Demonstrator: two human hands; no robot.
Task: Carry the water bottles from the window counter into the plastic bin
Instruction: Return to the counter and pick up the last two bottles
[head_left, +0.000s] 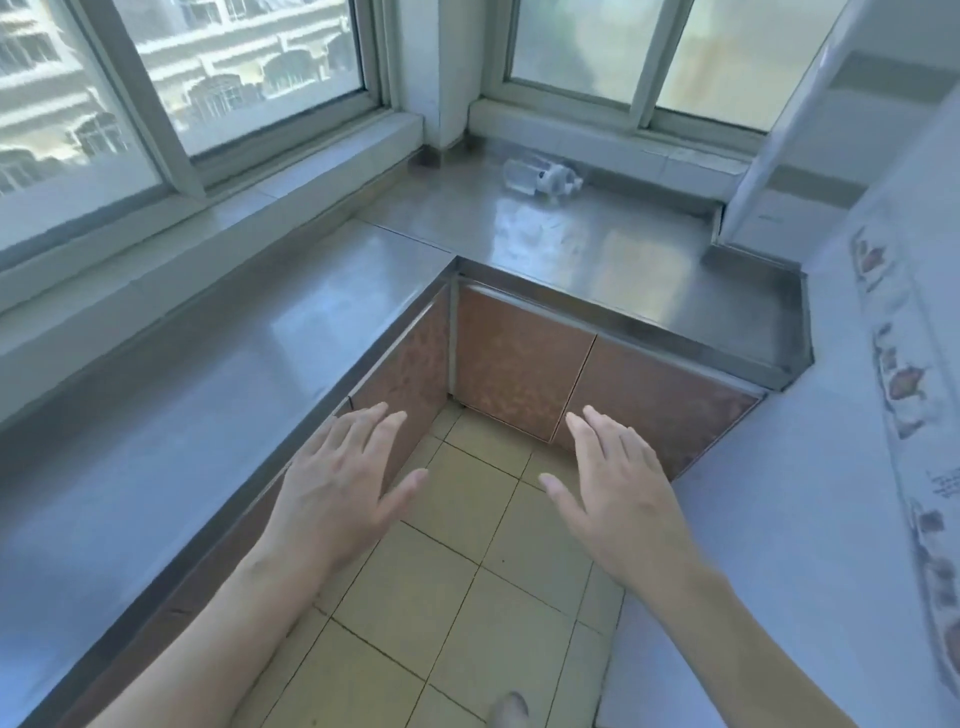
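Note:
Clear plastic water bottles (540, 179) lie on their sides on the steel window counter (597, 260), far back under the right window; how many there are I cannot tell. My left hand (343, 483) and my right hand (618, 488) hover palm-down over the tiled floor, fingers spread, holding nothing. Both hands are well short of the bottles. No plastic bin is in view.
The steel counter runs in an L along the left wall (208, 374) and the back wall under the windows. Brown cabinet doors (524, 364) sit below it. A white appliance side (810, 519) with stickers stands at the right. A foot (511, 709) shows on the floor.

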